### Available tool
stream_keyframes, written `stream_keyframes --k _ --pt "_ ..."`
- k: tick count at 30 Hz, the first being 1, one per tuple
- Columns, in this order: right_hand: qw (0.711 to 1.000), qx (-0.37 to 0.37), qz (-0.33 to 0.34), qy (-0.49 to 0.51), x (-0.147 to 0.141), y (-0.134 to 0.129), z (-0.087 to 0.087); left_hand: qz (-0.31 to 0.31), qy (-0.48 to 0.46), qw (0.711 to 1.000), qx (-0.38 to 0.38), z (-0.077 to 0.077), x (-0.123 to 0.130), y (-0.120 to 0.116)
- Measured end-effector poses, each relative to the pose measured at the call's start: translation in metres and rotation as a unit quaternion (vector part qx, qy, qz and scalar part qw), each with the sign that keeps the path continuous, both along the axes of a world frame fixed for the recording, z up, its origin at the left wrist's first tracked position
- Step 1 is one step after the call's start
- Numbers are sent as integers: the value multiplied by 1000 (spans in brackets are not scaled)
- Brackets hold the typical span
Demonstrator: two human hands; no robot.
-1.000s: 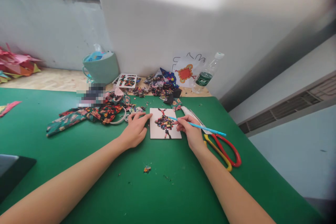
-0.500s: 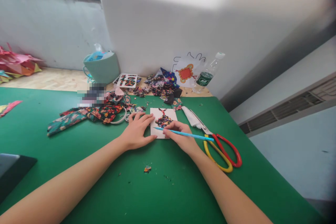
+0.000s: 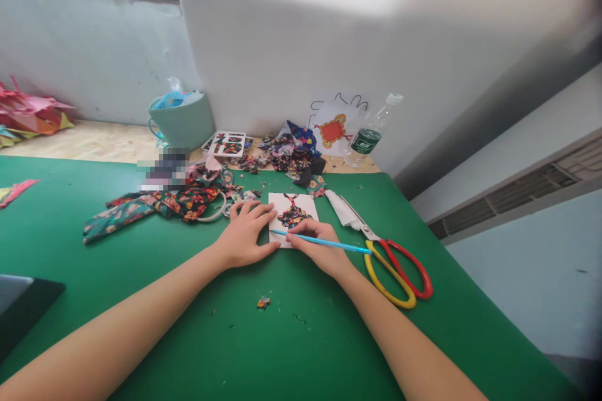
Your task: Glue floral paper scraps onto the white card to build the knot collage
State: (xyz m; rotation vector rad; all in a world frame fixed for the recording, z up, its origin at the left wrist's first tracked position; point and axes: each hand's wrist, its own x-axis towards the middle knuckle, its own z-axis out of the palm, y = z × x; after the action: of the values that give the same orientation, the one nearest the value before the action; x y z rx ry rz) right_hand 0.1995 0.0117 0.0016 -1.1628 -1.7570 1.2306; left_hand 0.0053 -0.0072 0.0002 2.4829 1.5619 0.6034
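My left hand (image 3: 247,235) lies with its fingers spread, fingertips and thumb at the left edge of a small white card (image 3: 277,200). On the card is a motif of dark floral fabric bits (image 3: 291,215), partly hidden behind my right hand (image 3: 320,245). Those right fingers pinch a slim light-blue pen-like stick (image 3: 336,243). Its thin tip points left, over the card's lower left part near my left thumb; whether it touches the card I cannot tell. A small fabric scrap (image 3: 263,303) lies on the green table mat (image 3: 188,338) below the card.
Scissors (image 3: 376,241) with red and yellow handles lie to the right, beside crumpled white tissue (image 3: 342,210). Floral cloth (image 3: 183,197) and scraps (image 3: 291,150) lie behind. Along the wall stand a green cup (image 3: 183,120), a patterned card (image 3: 227,144), a knot picture (image 3: 333,130) and a bottle (image 3: 369,138).
My right hand has shifted slightly left with the blue stick, and its tip has moved toward the card's left edge. My left hand stays in place on the card.
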Motion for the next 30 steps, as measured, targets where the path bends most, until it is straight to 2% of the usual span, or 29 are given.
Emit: stream_keyframes --k 6,19,30 --pt "1000 2 -5 -20 0 0 0 2 15 1000 11 -1 0 0" --pt "999 -47 -10 25 1 0 4 5 14 1000 8 -2 0 0" --pt "999 -46 -13 22 3 0 5 9 21 1000 9 -3 0 0"
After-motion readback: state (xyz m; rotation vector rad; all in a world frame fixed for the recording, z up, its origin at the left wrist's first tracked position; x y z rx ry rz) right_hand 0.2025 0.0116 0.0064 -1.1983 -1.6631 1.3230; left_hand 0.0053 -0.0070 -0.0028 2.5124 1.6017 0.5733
